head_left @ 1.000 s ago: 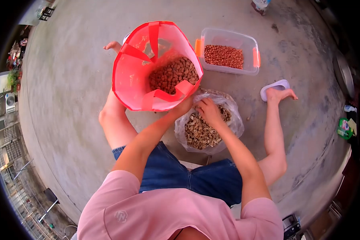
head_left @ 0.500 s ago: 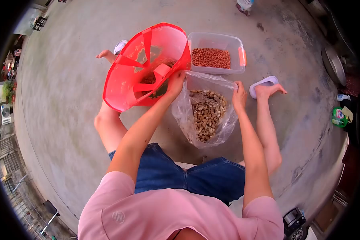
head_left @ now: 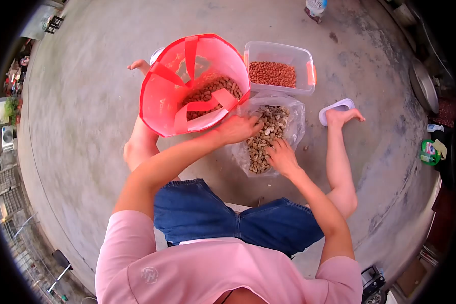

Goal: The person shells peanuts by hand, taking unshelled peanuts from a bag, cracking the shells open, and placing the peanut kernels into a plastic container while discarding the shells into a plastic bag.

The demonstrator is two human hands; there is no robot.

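Note:
A clear plastic bag (head_left: 295, 121) of broken peanut shells (head_left: 273, 121) stands on the floor between my legs. My left hand (head_left: 238, 128) reaches over its left edge, fingers apart, the tips at the shells. On the shells' lower right side lies my right hand (head_left: 281, 156), its fingers spread. Left of the bag stands a red tote bag (head_left: 159, 104), its mouth open and its straps hanging loose, with unshelled peanuts (head_left: 219, 87) inside. A clear plastic box (head_left: 305, 61) with orange latches holds red shelled peanuts (head_left: 272, 74) behind the bag.
A printed pouch (head_left: 315, 9) stands at the top of the view. My slippered foot (head_left: 339, 115) rests on the right. Farther right are a metal basin (head_left: 423, 85) and a green container (head_left: 430, 152). A dark crate (head_left: 53, 24) is at the far upper left.
Both hands have let go of the clear bag's rim and come down onto the shells. The bag's mouth has sunk lower, and the tote has tilted back more upright.

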